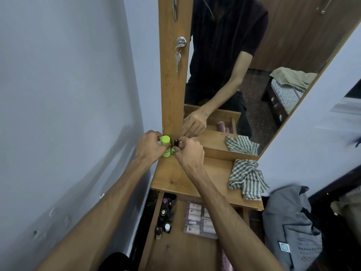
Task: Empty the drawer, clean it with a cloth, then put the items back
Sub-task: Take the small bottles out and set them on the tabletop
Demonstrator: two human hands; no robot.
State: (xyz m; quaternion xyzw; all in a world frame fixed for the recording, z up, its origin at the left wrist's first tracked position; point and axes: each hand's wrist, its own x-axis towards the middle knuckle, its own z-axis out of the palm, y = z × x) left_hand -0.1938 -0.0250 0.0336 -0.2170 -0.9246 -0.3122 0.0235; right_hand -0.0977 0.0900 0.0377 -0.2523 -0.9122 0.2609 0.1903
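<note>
The wooden drawer [156, 222] stands pulled open under the dresser top [175, 178]. Inside it lie several small dark bottles [166, 214] along the left side and a pack of pale tubes [197, 218] in the middle. At the far left corner of the dresser top, my left hand [148, 145] grips an upright lime-green container [165, 145]. My right hand [188, 152] pinches a small black bottle [176, 143] right beside it. A second small green item [173, 151] sits between the two. A green-and-white checked cloth [247, 178] lies crumpled on the right of the dresser top.
A mirror [244, 75] rises behind the dresser top, reflecting a person's arm and the cloth. A wooden door post with a lock and hanging key [178, 57] stands behind the green container. A blue wall runs along the left. A grey bag [293, 229] sits on the right.
</note>
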